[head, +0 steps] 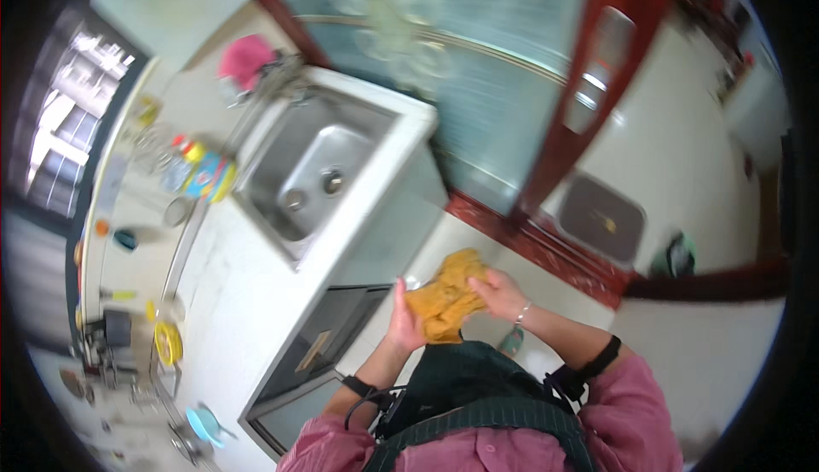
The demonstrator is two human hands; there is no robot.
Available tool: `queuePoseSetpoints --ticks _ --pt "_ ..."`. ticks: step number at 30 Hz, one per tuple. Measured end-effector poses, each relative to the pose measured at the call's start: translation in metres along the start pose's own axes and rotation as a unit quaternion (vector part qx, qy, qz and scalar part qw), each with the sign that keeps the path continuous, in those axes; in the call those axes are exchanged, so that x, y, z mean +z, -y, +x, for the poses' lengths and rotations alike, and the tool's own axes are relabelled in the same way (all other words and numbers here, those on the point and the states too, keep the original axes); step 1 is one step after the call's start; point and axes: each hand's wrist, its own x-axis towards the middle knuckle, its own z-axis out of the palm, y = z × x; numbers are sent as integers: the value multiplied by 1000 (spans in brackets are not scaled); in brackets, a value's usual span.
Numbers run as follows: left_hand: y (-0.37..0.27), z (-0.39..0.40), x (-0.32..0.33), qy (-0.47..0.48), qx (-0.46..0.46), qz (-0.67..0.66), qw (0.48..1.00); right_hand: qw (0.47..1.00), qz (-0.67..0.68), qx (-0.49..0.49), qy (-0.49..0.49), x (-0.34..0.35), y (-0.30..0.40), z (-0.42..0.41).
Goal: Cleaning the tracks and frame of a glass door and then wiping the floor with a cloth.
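Note:
A crumpled mustard-yellow cloth (448, 296) is held up in front of my body, above the floor. My left hand (405, 325) grips its left side, the thumb pointing up along the edge. On the opposite side my right hand (502, 293) pinches the cloth, with the thumb lying on top; a bracelet circles that wrist. The fingers beneath the cloth are hidden. Ahead and to the left, a stainless steel sink (307, 184) is set into the white countertop (256, 299). No object shows inside its basin besides the drain fittings.
A dish-soap bottle (211, 177) stands beside the sink, near a pink cloth (246, 61). Further along the counter are a yellow basket (167, 344) and a light-blue bowl (205, 426). A frosted glass door (499, 107) borders the red threshold (489, 222); a brown mat (601, 216) lies beyond.

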Motion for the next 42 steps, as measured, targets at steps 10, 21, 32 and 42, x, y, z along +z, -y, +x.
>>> queuePoseSetpoints --ticks 10,21,32,42 --pt "-242 -37 -20 5 253 138 957 991 -12 -96 88 154 162 169" --pt "-366 -16 -44 -128 381 34 915 970 -198 34 138 249 232 370" --pt "-417 49 -33 -288 359 -83 884 871 360 316 105 333 256 585" --pt "-455 87 -36 -295 373 -149 867 888 376 238 113 351 221 610"
